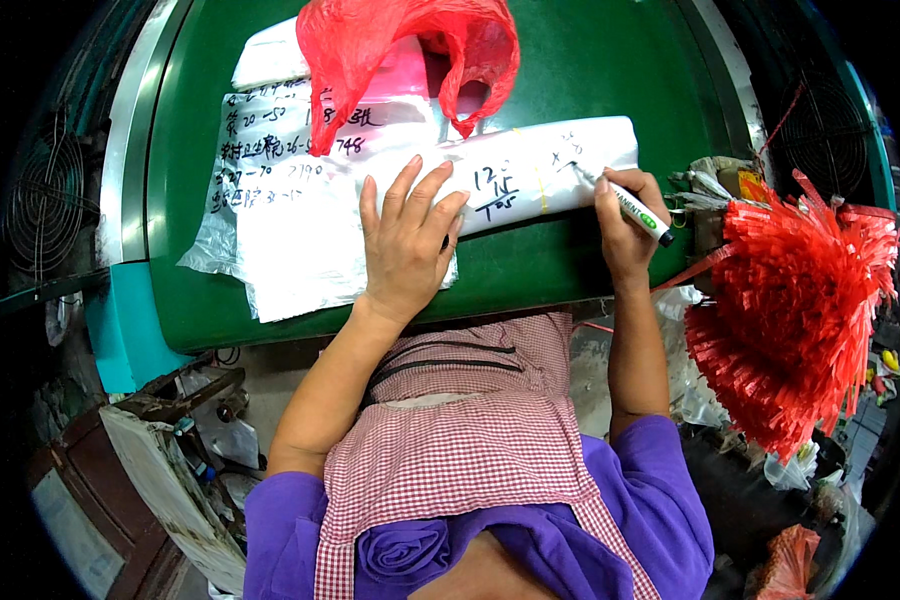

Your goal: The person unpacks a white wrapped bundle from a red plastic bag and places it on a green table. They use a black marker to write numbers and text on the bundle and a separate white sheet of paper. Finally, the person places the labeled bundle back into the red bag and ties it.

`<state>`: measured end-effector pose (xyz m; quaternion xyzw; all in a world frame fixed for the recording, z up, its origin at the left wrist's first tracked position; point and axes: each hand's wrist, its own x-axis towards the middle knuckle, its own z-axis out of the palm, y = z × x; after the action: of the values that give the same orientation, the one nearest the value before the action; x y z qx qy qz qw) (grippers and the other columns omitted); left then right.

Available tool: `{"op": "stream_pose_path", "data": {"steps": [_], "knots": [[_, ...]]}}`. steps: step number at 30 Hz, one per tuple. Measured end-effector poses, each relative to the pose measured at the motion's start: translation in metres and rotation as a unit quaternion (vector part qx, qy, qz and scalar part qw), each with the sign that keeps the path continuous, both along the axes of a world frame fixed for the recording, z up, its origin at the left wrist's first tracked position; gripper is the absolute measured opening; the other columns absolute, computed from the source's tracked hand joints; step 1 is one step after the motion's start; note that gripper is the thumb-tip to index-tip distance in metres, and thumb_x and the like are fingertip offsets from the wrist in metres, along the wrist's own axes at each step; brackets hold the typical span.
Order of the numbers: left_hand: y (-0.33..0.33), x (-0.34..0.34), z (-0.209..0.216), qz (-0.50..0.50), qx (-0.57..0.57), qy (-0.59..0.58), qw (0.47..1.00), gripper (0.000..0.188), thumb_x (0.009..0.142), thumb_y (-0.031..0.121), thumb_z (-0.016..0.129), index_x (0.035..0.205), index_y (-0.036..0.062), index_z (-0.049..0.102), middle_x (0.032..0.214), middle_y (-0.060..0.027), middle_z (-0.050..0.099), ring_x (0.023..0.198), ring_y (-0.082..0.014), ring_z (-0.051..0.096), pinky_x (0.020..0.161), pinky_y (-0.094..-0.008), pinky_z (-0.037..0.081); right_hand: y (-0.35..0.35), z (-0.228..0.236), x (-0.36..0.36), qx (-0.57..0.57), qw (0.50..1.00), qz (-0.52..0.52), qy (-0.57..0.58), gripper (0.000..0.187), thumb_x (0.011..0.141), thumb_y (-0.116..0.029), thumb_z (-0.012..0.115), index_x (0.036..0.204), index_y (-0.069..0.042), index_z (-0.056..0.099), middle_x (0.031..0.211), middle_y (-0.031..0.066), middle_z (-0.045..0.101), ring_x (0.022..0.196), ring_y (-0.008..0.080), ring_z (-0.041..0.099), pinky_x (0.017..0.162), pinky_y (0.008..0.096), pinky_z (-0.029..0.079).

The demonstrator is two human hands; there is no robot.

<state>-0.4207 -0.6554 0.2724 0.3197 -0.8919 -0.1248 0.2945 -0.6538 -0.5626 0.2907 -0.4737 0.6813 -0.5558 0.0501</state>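
Observation:
My right hand grips a white marker pen with a black end. Its tip touches a rolled or folded white plastic bundle, which bears handwritten black figures and a yellow band. Flat on the left part of the plastic lies my left hand, fingers spread. A small dark thing shows by its thumb; I cannot tell what it is. Under and beside that hand are white plastic sheets with lines of black handwriting. Just beyond them sits a crumpled red plastic bag, partly over the sheets.
Everything written on rests on a green table with metal side rails. At the right hangs a large bunch of red plastic strips. Round fan-like grilles stand at the left. A worn board leans at the lower left.

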Motion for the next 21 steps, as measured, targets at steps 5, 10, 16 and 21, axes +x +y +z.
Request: {"op": "stream_pose_path", "data": {"steps": [5, 10, 16, 21], "knots": [[0.000, 0.000, 0.001, 0.000, -0.004, -0.003, 1.000, 0.029, 0.082, 0.011, 0.064, 0.111, 0.0163, 0.062, 0.131, -0.0028, 0.056, 0.131, -0.0269, 0.041, 0.111, -0.0533, 0.015, 0.003, -0.007, -0.013, -0.032, 0.998, -0.053, -0.018, 0.009, 0.082, -0.005, 0.068, 0.086, 0.001, 0.062, 0.081, 0.0058, 0.063, 0.070, 0.0113, 0.057, 0.064, 0.0239, 0.046], [0.000, 0.000, 0.000, 0.001, -0.003, 0.000, 1.000, 0.028, 0.083, 0.011, 0.063, 0.111, 0.0164, 0.062, 0.131, -0.0025, 0.056, 0.132, -0.0264, 0.041, 0.112, -0.0527, 0.015, 0.008, -0.010, -0.014, -0.028, 0.998, -0.019, -0.053, 0.009, 0.083, -0.006, 0.068, 0.088, 0.001, 0.062, 0.082, 0.0045, 0.063, 0.072, 0.0100, 0.056, 0.066, 0.0228, 0.045], [0.000, 0.000, -0.001, 0.001, -0.006, -0.001, 1.000, 0.029, 0.083, 0.012, 0.064, 0.111, 0.0163, 0.062, 0.131, -0.0026, 0.056, 0.131, -0.0264, 0.041, 0.112, -0.0525, 0.014, 0.010, -0.007, -0.011, -0.028, 0.998, -0.003, -0.058, 0.009, 0.083, -0.005, 0.067, 0.089, 0.001, 0.062, 0.084, 0.0063, 0.064, 0.074, 0.0103, 0.057, 0.068, 0.0234, 0.046], [0.000, 0.000, 0.000, -0.001, -0.005, 0.000, 1.000, 0.030, 0.082, 0.011, 0.064, 0.112, 0.0163, 0.062, 0.130, -0.0026, 0.056, 0.131, -0.0265, 0.042, 0.112, -0.0523, 0.014, 0.011, -0.009, -0.009, -0.039, 0.996, 0.007, -0.076, 0.010, 0.084, -0.004, 0.066, 0.090, 0.001, 0.062, 0.086, 0.0073, 0.065, 0.075, 0.0104, 0.058, 0.069, 0.0232, 0.046]]}}
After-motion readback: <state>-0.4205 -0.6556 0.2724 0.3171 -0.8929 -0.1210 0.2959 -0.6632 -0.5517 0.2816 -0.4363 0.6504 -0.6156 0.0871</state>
